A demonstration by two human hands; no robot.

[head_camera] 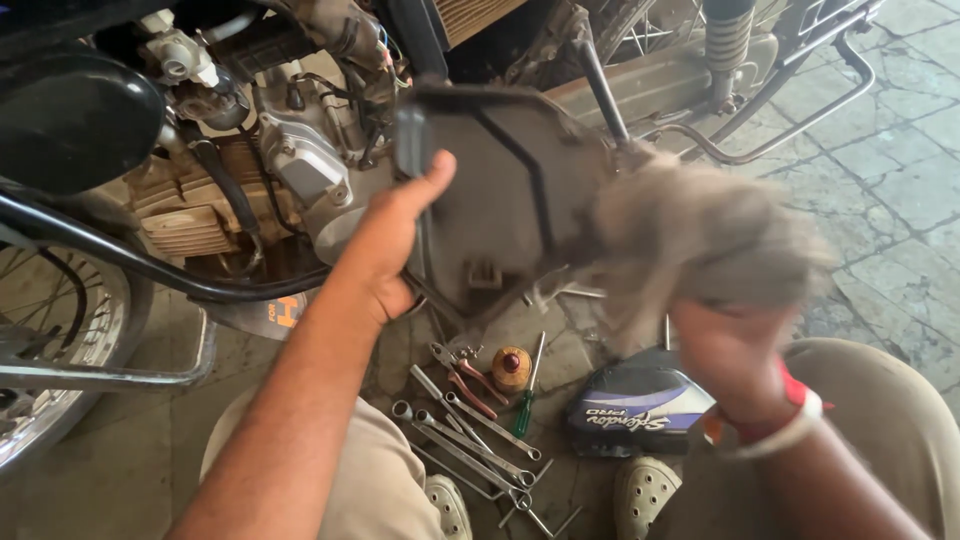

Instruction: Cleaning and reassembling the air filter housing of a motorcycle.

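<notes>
Dark plastic cover (pixel 500 200), dusty, left hand (pixel 385 250) gripping, grey rag (pixel 700 240) blurred

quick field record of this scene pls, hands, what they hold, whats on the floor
left hand: grips the dark plastic cover by its left edge
right hand: holds a grey rag against the cover, blurred
floor tools: spanners, pliers, green-handled screwdriver
other floor item: dark blue side panel
behind: motorcycle engine

Two hands (pixel 395 235) (pixel 735 350) — one cover (pixel 500 190) (one rag (pixel 700 235))
</notes>
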